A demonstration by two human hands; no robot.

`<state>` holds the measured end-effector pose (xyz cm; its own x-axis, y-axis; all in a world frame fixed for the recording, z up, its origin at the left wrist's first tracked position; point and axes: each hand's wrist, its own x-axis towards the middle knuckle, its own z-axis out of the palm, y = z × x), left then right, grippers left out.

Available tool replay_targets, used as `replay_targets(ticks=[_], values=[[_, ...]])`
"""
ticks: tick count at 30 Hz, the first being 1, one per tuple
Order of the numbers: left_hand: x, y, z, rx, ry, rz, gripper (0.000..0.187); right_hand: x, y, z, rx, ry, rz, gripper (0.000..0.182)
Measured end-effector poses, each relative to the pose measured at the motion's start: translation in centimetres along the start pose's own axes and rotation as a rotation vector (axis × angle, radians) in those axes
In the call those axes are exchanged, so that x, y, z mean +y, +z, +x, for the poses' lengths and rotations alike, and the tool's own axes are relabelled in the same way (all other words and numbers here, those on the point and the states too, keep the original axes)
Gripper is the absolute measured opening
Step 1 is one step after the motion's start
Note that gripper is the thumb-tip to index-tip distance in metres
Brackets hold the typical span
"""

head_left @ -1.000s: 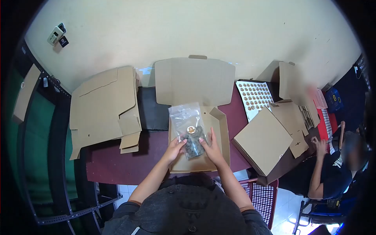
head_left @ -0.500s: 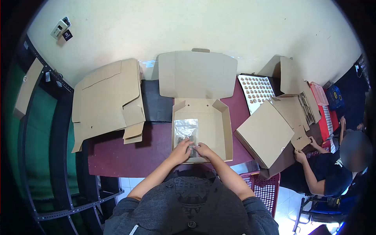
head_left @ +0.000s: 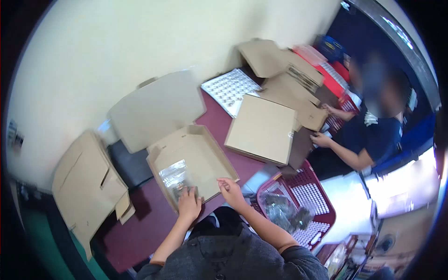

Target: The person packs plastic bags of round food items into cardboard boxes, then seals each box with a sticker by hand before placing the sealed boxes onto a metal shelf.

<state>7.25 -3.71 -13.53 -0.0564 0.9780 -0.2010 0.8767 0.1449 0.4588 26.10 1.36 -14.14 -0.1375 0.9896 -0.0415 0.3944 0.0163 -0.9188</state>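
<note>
An open cardboard box (head_left: 205, 140) stands on the dark red table, its lid raised toward the wall. Inside, at its left side near me, lies a clear plastic bag (head_left: 173, 175) with something dark in its lower part. My left hand (head_left: 189, 203) rests on the bag's lower end with its fingers apart. Over the box's front right edge is my right hand (head_left: 230, 191), its fingers curled together; whether they hold anything is too blurred to tell.
Flattened cardboard (head_left: 88, 182) is stacked on the left. Right of the box are a closed box (head_left: 261, 128) and a sheet of stickers (head_left: 228, 88). A red basket (head_left: 322, 196) holding plastic bags stands at lower right. A co-worker's hands (head_left: 322, 140) touch cardboard.
The view has swung to the right, bringing the basket of bags into sight. My right hand has left the bag and moved right to the box's edge. My left hand stays on the bag.
</note>
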Motion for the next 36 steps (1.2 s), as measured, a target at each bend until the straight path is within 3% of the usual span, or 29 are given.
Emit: replay_targets(ticks=[2, 6, 11, 15, 18, 21, 24, 27, 28, 30, 32, 34, 35, 36], values=[[2.7, -0.2, 1.0, 0.133, 0.245, -0.073, 0.047, -0.5, -2.7, -2.4, 0.146, 0.072, 0.107, 0.019], [10.0, 0.9, 2.1, 0.109, 0.564, -0.288, 0.044, 2.5, -8.6, -7.5, 0.464, 0.101, 0.058, 0.016], [18.5, 4.6, 0.2, -0.162, 0.874, -0.368, 0.038, 9.5, -14.6, -16.2, 0.886, 0.285, -0.113, 0.013], [24.2, 9.2, -2.0, -0.403, 1.023, -0.355, 0.037, 15.8, -18.4, -24.2, 1.071, 0.476, -0.26, 0.013], [28.3, 13.8, -3.5, -0.543, 1.062, -0.334, 0.036, 19.1, -21.7, -28.5, 1.109, 0.725, -0.048, 0.014], [31.6, 19.1, -5.0, -0.667, 1.049, -0.291, 0.033, 24.7, -24.0, -31.1, 1.189, 0.899, 0.052, 0.019], [33.9, 26.8, -5.6, -0.764, 1.05, -0.261, 0.032, 29.1, -26.6, -32.6, 1.091, 1.073, 0.042, 0.029], [34.8, 36.5, -5.6, -1.155, 0.636, -0.285, 0.04, 31.7, -28.0, -33.0, 1.009, 1.047, -0.113, 0.045], [35.0, 39.7, -5.6, -1.153, 0.623, -0.293, 0.04, 32.7, -28.4, -32.8, 0.981, 1.011, -0.171, 0.048], [35.6, 44.9, -6.5, -1.212, 0.411, -0.411, 0.046, 32.9, -30.6, -31.7, 0.865, 1.034, -0.102, 0.052], [37.6, 47.5, -7.1, -1.222, 0.379, -0.387, 0.053, 37.7, -29.4, -31.1, 0.884, 0.959, -0.2, 0.051], [39.3, 49.0, -8.2, -1.472, -0.037, -0.481, 0.055, 40.6, -28.8, -30.9, 0.837, 0.998, 0.045, 0.053], [38.9, 50.5, -8.8, -1.412, 0.124, -0.494, 0.058, 41.0, -28.4, -31.2, 0.841, 1.013, -0.176, 0.05], [38.9, 51.3, -9.5, -1.416, 0.109, -0.489, 0.058, 39.0, -29.7, -30.8, 0.779, 1.05, -0.167, 0.044]])
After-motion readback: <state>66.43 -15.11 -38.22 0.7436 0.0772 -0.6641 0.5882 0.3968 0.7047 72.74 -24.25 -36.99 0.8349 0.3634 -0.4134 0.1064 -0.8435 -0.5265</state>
